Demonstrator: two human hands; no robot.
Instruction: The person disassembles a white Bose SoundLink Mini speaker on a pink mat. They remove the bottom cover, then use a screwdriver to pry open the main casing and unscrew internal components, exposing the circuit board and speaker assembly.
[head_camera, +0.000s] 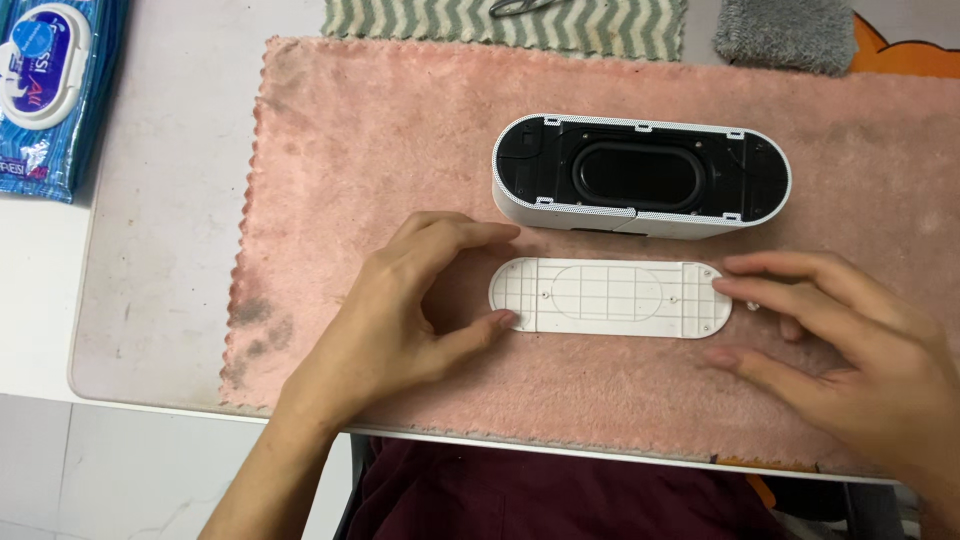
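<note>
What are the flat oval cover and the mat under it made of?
Oval cover: looks like matte white moulded plastic, given its ribbed grid and screw holes. Pink mat: seems a fleecy cloth towel, with fuzzy nap, scalloped edge and dark stains.

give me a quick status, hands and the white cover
Left hand and right hand: fingertips at either end of cover, flat on pink towel. Open speaker just behind. Nothing in the way.
</note>
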